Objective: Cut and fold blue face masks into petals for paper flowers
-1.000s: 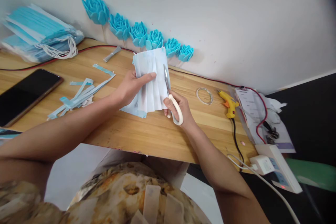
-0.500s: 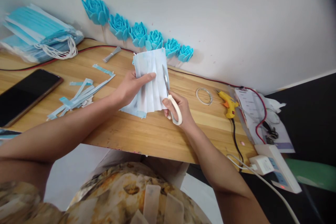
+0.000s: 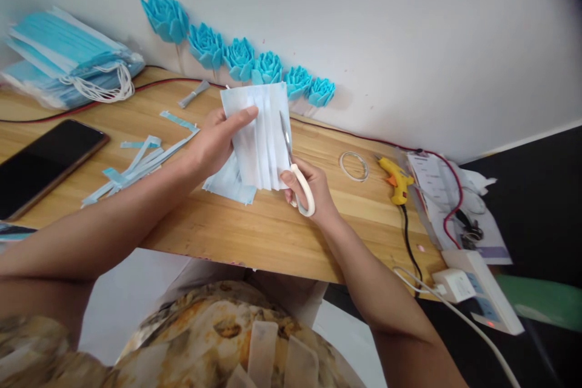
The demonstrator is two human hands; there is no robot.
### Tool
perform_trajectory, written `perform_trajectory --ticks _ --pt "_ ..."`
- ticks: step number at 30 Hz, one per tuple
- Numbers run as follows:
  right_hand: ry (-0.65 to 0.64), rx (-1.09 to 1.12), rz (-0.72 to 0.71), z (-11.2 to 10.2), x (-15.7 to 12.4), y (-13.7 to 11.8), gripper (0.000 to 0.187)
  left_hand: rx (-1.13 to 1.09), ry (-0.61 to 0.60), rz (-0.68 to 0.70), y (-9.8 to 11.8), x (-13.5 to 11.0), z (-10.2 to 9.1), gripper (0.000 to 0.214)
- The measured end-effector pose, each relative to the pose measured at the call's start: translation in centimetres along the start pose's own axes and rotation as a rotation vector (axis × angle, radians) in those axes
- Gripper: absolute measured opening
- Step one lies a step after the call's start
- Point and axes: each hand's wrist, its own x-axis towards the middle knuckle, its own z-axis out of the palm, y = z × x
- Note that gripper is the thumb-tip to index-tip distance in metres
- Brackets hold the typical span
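My left hand (image 3: 222,139) grips a pale blue pleated face mask (image 3: 266,151) by its left side, thumb across the front and the other fingers hidden behind. White-handled scissors (image 3: 304,191) are in my right hand (image 3: 316,188), the thumb hooked in a handle loop. Their blades point up and lie along the front of the mask near its right edge. Below the held mask, another light blue mask piece (image 3: 230,182) rests on the wooden table (image 3: 282,242). Cut blue and white strips (image 3: 136,170) lie in a loose heap left of my left hand.
Several blue paper-like flowers (image 3: 207,46) on sticks lean on the wall. A mask stack (image 3: 68,54) and a phone (image 3: 48,160) are at left. Rightward are a tape ring (image 3: 353,167), yellow glue gun (image 3: 396,180), papers (image 3: 425,182) and a power strip (image 3: 486,297).
My left hand has shifted slightly left, spreading the mask's pleats wider. More of the mask piece on the table shows. My right hand and the scissors have hardly moved.
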Motion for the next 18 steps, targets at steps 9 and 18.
perform_trajectory --ticks 9,18 --pt "-0.021 0.003 0.059 0.3 0.1 -0.1 0.045 0.008 -0.07 -0.088 -1.5 0.0 0.0 0.049" --pt "-0.077 -0.039 0.04 0.2 0.1 -1.1 0.064 0.023 -0.032 -0.096 -1.0 -0.4 0.0 0.047"
